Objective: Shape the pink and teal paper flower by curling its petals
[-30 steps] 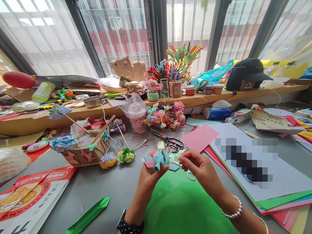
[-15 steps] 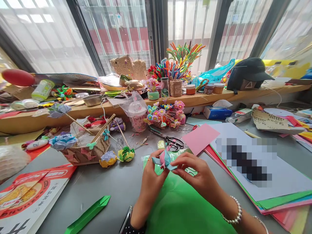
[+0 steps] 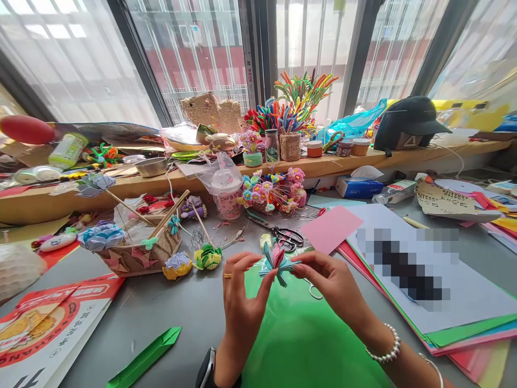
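Two hands (image 3: 244,307) (image 3: 333,283) hold a spiky paper flower (image 3: 278,260) — creased blue (pink inside).

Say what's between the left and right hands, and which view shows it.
A light-blue and pink origami piece, in the head view; the right hand pinches it, the left hand touches it.

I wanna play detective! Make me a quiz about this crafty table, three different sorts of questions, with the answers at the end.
1. Which two main colours show in the folded paper between the left hand and the right hand?
2. True or false: the beaded bracelet is on the left wrist.
3. Which sits on the wooden ledge?
A) green paper strip
B) dark cap
C) scissors

Key:
1. Light blue and pink
2. False; right side
3. B
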Available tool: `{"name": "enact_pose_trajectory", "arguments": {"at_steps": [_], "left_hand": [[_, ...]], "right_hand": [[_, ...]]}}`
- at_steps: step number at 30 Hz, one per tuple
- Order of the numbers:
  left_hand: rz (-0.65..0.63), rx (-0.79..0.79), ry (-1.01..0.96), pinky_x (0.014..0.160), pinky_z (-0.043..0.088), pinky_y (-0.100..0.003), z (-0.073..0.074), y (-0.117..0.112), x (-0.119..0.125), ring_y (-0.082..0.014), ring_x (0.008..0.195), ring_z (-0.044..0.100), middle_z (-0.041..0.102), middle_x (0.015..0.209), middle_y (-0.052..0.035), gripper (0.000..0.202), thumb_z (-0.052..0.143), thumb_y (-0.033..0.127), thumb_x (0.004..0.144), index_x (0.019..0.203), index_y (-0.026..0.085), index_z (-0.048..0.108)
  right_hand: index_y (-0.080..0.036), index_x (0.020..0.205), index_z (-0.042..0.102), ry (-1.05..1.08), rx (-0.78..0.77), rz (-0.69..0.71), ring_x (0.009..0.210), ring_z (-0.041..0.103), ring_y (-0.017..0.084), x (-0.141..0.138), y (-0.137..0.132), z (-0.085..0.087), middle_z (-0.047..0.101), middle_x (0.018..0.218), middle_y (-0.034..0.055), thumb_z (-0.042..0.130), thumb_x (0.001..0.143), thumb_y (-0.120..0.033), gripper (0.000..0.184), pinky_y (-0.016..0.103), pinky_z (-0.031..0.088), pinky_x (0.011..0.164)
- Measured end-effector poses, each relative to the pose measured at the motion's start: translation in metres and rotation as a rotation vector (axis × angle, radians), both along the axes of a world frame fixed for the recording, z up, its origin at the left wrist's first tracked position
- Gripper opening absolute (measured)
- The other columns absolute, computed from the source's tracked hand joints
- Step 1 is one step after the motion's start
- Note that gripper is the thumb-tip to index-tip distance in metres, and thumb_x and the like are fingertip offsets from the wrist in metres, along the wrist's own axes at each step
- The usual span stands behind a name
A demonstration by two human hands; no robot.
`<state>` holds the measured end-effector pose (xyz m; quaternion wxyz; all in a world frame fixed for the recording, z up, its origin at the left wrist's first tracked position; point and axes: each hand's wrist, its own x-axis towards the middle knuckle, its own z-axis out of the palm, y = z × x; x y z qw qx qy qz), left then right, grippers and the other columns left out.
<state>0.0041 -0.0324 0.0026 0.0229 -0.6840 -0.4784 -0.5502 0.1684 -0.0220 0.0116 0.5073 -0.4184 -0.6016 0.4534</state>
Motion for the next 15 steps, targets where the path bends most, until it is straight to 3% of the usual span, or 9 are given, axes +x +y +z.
{"name": "enact_pose_trajectory", "arguments": {"at_steps": [2,9,12,15], "left_hand": [[-0.023,0.04,0.103,0.071,0.042,-0.03,0.004,-0.0033,0.0003,-0.0167,0.079,0.049,0.053,0.082,-0.0018,0.012,0.057,0.019,0.078,0.09,0.021,0.056],[-0.021,0.054,0.262,0.06,0.037,-0.026,0.0048,-0.0022,-0.001,-0.0149,0.066,0.039,0.047,0.075,-0.0015,0.021,0.058,0.016,0.077,0.095,0.025,0.064],[-0.021,0.066,0.281,0.063,0.038,-0.027,0.004,-0.0011,-0.0023,-0.0158,0.07,0.04,0.048,0.079,-0.0021,0.02,0.06,0.015,0.076,0.091,0.027,0.066],[-0.041,0.068,0.285,0.074,0.04,-0.032,0.0049,-0.0007,-0.0031,-0.0192,0.087,0.044,0.052,0.097,-0.0041,0.019,0.06,0.015,0.075,0.088,0.027,0.066]], "right_hand": [[-0.018,0.083,0.066,-0.011,-0.013,0.028,0.069,0.064,0.016,-0.0005,0.0005,0.0,0.068,0.076,0.0024,0.061,0.075,-0.032,0.017,0.025,0.052,0.062],[-0.019,0.081,0.065,-0.097,0.074,0.058,0.071,0.062,0.015,-0.0012,0.0006,-0.0014,0.066,0.078,0.002,0.06,0.077,-0.029,0.012,0.024,0.051,0.063],[-0.019,0.081,0.065,-0.16,0.123,0.062,0.073,0.061,0.014,-0.001,-0.0001,0.0005,0.066,0.079,0.0015,0.06,0.077,-0.025,0.009,0.023,0.05,0.064],[-0.019,0.081,0.065,-0.224,0.174,0.059,0.072,0.06,0.013,-0.0011,-0.0019,0.0024,0.066,0.078,0.0011,0.06,0.078,-0.022,0.007,0.022,0.048,0.064]]}}
